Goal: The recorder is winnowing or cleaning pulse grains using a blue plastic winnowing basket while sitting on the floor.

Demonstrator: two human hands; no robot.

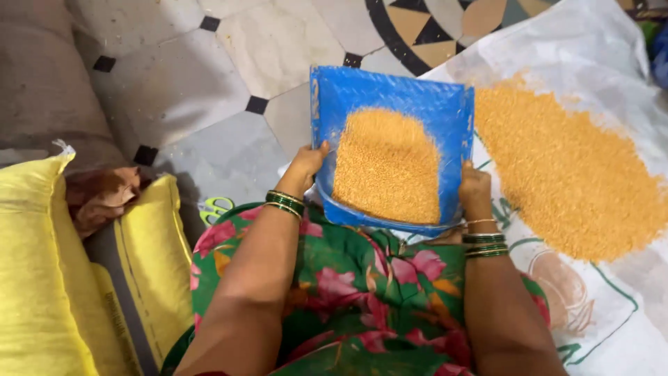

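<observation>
Tray [424, 104]: one, blue, flat, scoop-shaped, held level above lap, far edge toward tiled floor [181, 90]. One mound of yellow-orange grain [387, 167] on it, heaped toward near rim, far part of tray bare.

Left hand [306, 166]: grip closed on tray's left edge, thumb over rim, fingers hidden beneath. Green and gold bangles [284, 203] stacked on that wrist; exact count unclear, at least three.

Right hand [474, 189]: grip closed on tray's right edge, thumb on top, fingers hidden beneath. More green bangles [486, 245] on that wrist, plus one thin pale band above them.

Two hands in all, both on tray, one per side, well apart with grain between.

One larger pile [570, 174] of same yellow-orange grain, spread on white sheet [612, 42] at right of tray, just beside tray's right edge. Sheet: one, woven plastic, with green and brown print near its lower part.

Dress [362, 292]: green with pink flowers, covering lap beneath tray.

Yellow sacks [42, 278]: two visible at left, one large at frame edge, one narrower [153, 257] just beside knee. One crumpled brown sack mouth [101, 198] between them. One grey-brown roll [42, 83] lying behind, upper left.

One green scissor handle [216, 207] on floor, near left wrist, blades hidden.

Floor: pale tiles with small black diamond insets, five in view; one patterned round inlay [445, 28] at top, partly under sheet.
</observation>
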